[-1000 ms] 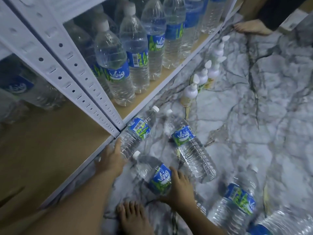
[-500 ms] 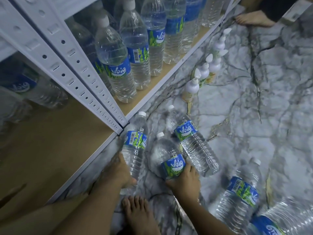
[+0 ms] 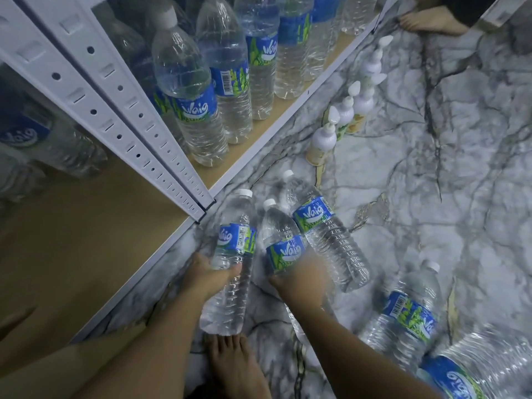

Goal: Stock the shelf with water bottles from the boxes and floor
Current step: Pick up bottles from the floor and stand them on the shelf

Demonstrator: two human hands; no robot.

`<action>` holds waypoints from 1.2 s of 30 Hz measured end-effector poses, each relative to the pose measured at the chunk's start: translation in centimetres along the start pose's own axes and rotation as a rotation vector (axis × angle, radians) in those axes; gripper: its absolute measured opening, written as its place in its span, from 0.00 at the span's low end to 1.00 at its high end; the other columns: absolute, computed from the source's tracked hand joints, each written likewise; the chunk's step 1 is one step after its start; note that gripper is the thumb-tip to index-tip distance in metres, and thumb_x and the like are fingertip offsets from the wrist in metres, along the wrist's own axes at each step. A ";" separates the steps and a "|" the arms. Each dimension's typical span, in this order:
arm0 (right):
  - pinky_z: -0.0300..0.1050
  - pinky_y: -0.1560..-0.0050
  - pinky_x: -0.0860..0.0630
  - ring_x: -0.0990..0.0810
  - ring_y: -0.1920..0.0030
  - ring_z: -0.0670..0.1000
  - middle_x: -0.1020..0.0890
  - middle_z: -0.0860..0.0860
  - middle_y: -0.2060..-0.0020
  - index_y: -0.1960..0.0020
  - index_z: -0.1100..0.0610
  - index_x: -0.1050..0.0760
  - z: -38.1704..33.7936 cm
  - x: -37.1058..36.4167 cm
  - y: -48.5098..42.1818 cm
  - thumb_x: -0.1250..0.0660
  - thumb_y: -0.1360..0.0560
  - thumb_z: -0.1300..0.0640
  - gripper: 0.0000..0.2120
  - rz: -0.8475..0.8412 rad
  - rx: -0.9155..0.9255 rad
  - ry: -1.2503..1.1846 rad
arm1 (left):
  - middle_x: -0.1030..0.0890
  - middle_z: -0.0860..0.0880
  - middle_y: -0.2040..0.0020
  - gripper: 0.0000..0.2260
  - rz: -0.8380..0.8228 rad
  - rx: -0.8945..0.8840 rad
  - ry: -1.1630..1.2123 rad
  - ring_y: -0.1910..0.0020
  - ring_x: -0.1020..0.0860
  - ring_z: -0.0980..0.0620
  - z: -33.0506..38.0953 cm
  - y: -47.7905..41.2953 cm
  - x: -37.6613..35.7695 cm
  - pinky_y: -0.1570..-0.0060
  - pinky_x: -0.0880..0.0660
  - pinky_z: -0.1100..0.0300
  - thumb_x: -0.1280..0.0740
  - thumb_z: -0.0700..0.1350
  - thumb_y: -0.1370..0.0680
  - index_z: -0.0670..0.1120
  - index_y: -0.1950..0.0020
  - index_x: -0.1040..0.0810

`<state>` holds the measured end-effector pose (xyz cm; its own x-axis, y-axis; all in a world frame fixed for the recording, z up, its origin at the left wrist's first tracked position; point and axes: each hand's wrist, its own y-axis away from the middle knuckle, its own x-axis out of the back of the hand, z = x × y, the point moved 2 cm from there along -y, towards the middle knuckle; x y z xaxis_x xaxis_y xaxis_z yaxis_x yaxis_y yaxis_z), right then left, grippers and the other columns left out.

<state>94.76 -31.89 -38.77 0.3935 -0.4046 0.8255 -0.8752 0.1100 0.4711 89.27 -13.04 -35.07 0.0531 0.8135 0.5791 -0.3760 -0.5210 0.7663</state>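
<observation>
My left hand (image 3: 208,276) grips a clear water bottle (image 3: 231,254) with a blue label around its middle, cap pointing up toward the shelf post. My right hand (image 3: 299,283) grips a second bottle (image 3: 280,237) just below its label, cap tilted upward. A third bottle (image 3: 328,234) lies on the marble floor right beside them. Two more bottles (image 3: 408,315) (image 3: 472,370) lie at the lower right. The white metal shelf (image 3: 161,174) carries several upright bottles (image 3: 190,102) on its right bay.
The left bay's wooden board (image 3: 86,231) has bottles lying at its back left. Several white pump bottles (image 3: 325,139) stand on the floor along the shelf edge. My bare foot (image 3: 236,367) is below the hands. Another person's foot (image 3: 429,23) shows at the top right.
Both hands have lifted their bottles off the floor and turned them more upright, caps now pointing toward the shelf. The camera has drawn closer.
</observation>
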 end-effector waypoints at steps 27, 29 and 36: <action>0.53 0.39 0.28 0.27 0.37 0.60 0.27 0.55 0.38 0.31 0.57 0.39 0.7 0.3 0.2 0.27 0.39 0.39 0.43 -0.051 -0.033 -0.074 | 0.19 0.48 0.49 0.39 0.061 -0.049 -0.047 0.52 0.20 0.47 2.8 2.3 -1.9 0.58 0.25 0.59 0.21 0.62 0.51 0.48 0.44 0.22; 0.53 0.39 0.28 0.27 0.38 0.60 0.26 0.55 0.39 0.35 0.57 0.37 0.6 1.0 0.3 0.28 0.37 0.42 0.37 -0.078 -0.050 -0.098 | 0.19 0.46 0.47 0.39 0.051 -0.075 -0.029 0.49 0.20 0.45 3.2 3.8 -1.0 0.57 0.27 0.59 0.20 0.60 0.49 0.46 0.42 0.22; 0.45 0.53 0.25 0.19 0.47 0.57 0.19 0.53 0.50 0.40 0.54 0.31 1.0 5.4 2.6 0.25 0.42 0.44 0.35 -0.111 0.015 -0.262 | 0.20 0.49 0.50 0.37 0.093 -0.271 -0.071 0.51 0.21 0.48 4.7 9.5 4.2 0.51 0.21 0.56 0.22 0.61 0.55 0.52 0.48 0.23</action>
<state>94.29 -34.67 -33.37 0.4025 -0.6347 0.6597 -0.8359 0.0389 0.5475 90.25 -15.77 -24.08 0.0682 0.7406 0.6685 -0.6150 -0.4964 0.6126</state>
